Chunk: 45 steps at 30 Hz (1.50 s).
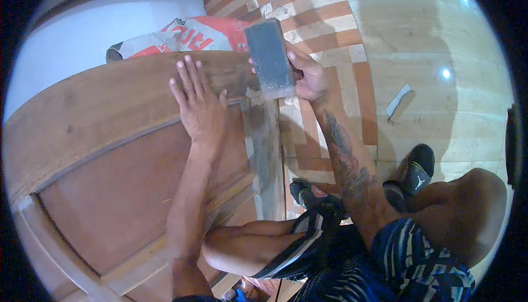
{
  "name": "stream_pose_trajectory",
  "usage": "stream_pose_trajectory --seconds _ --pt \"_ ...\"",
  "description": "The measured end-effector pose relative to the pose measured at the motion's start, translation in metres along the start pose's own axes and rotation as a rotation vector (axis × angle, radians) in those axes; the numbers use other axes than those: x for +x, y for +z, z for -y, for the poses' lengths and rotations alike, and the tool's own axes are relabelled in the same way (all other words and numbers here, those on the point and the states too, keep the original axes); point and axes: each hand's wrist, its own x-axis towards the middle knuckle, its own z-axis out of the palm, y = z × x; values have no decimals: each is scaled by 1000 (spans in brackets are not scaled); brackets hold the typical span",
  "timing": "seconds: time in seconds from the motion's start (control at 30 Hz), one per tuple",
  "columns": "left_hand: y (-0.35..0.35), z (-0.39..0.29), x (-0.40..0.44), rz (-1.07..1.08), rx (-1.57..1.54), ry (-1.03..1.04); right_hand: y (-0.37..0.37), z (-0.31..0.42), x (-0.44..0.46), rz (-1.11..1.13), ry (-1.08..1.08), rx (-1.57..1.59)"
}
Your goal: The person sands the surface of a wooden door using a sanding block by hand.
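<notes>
My left hand (202, 107) lies flat on the wooden panel's broad top rail (104, 93), fingers spread and nothing in it. In my right hand (308, 74) is a dark grey rectangular sanding block (268, 57), its flat dusty face turned up toward the camera. The block is tilted up over the panel's right corner, and the fingers wrap round its far side, partly hidden by it. Just under the block, the corner joint (254, 96) of the panel looks rough and pale. A greyish upright rail (264, 153) runs down from that corner.
A red and white sack (192, 35) lies behind the panel's top edge. Patterned tiles (330, 43) cover the floor to the right, with a small pale scrap (398, 102) on the smoother part. My knees and dark shoes (418, 167) are at the lower right.
</notes>
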Motion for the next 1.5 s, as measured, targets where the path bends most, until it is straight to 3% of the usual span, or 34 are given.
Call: stream_pose_trajectory --seconds 0.1,0.17,0.23,0.3,0.37,0.47,0.57,0.7,0.83,0.9,0.97,1.1,1.2,1.3,1.37,1.43,1.5 --pt "23 -27 6 64 62 95 7 10 1 -13 -2 -10" --pt "55 -53 3 9 107 330 8 13 1 -5 13 -3" --pt "46 -69 3 579 -204 695 11 22 7 0 -6 -13" --pt "35 -79 -12 1021 -1078 464 20 25 9 -20 -49 -20" --pt "6 -70 -27 861 -1180 488 20 32 10 -8 -38 -40" --pt "-39 -31 -57 296 -1234 213 16 27 8 -12 -35 -55" --pt "-54 -1 -83 260 -1277 -154 18 20 8 -18 -21 -76" --pt "-90 21 -78 393 -1365 -552 31 8 7 -53 49 -18" --pt "-88 21 -74 99 -1421 -356 35 -5 15 -9 126 1" --pt "-77 25 -74 -30 -1436 -202 57 3 9 -116 209 -138" --pt "-76 28 -76 -4 -1559 -208 84 12 10 -117 246 -232" --pt "-65 24 -81 -49 -1841 -282 119 9 24 0 38 -718" --pt "-69 30 -80 -73 -1813 -305 130 -10 26 -50 130 -845" --pt "-74 33 -82 2 -1777 -332 154 -4 28 -11 380 -957" --pt "-70 32 -81 -12 -1809 -334 138 -33 26 64 5 -1089" --pt "-64 32 -83 -16 -1824 -326 137 -40 26 50 67 -1219" --pt "-62 30 -86 -27 -1879 -341 143 -42 23 66 -93 -1273"
